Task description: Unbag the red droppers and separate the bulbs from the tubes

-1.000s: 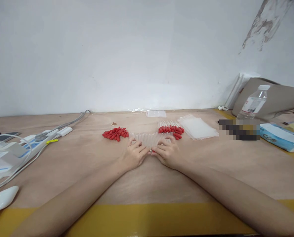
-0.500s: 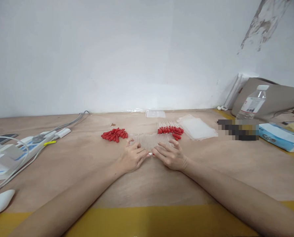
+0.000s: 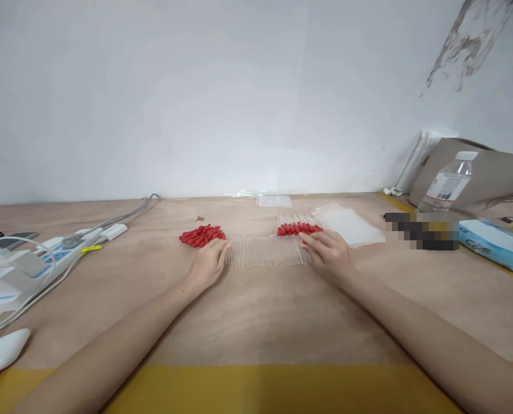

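Observation:
A row of clear glass tubes (image 3: 267,253) lies side by side on the wooden table (image 3: 260,310). My left hand (image 3: 207,261) rests flat at the row's left end, fingers stretched out and touching the tubes. My right hand (image 3: 328,250) lies flat at the right end, fingers extended against the tubes. A pile of red rubber caps (image 3: 201,235) sits just beyond my left hand. A second bunch of tubes with red caps (image 3: 298,228) lies just beyond my right hand.
Clear plastic bags (image 3: 347,225) lie right of the capped tubes, a small one (image 3: 274,200) by the wall. A power strip with cables (image 3: 49,250) is at the left, a white object (image 3: 0,353) near the corner. A water bottle (image 3: 448,183), cardboard (image 3: 493,169) and blue pack (image 3: 496,244) stand at right.
Both hands have moved apart from the middle of the tube row to its two ends. The fanned tubes now lie in a straight, even row.

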### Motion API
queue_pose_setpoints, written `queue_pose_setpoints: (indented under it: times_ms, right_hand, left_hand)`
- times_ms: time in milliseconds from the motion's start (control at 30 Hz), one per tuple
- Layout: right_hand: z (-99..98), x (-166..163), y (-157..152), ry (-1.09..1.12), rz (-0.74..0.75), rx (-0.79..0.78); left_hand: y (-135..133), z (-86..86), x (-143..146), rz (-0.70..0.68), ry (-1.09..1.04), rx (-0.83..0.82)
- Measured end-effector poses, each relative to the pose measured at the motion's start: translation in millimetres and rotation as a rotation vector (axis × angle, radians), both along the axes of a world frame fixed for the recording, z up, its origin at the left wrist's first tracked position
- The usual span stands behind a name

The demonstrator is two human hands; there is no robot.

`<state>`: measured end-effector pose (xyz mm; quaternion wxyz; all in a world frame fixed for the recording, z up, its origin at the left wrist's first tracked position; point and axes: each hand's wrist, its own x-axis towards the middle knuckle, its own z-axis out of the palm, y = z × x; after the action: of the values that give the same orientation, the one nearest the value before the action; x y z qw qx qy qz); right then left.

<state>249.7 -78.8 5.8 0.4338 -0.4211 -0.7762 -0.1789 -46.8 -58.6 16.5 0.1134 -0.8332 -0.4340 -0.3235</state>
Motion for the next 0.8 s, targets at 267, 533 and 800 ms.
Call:
queue_pose_setpoints:
  times_ms: [267, 533, 800]
  right_hand:
    - [-0.6, 34.2, 35.7, 0.331, -0.245, -0.317]
    - [4.7, 40.9, 34.0, 0.452, -0.270, -0.534]
    - [-8.0, 43.5, 42.6, 0.300, -0.221, -0.478]
  left_hand:
    - [32.8, -13.9, -9.3, 0.103, -0.164, -0.055]
    - [37.3, -19.9, 1.3, 0.099, -0.254, -0.141]
    - [24.9, -19.4, -2.8, 0.046, -0.284, -0.210]
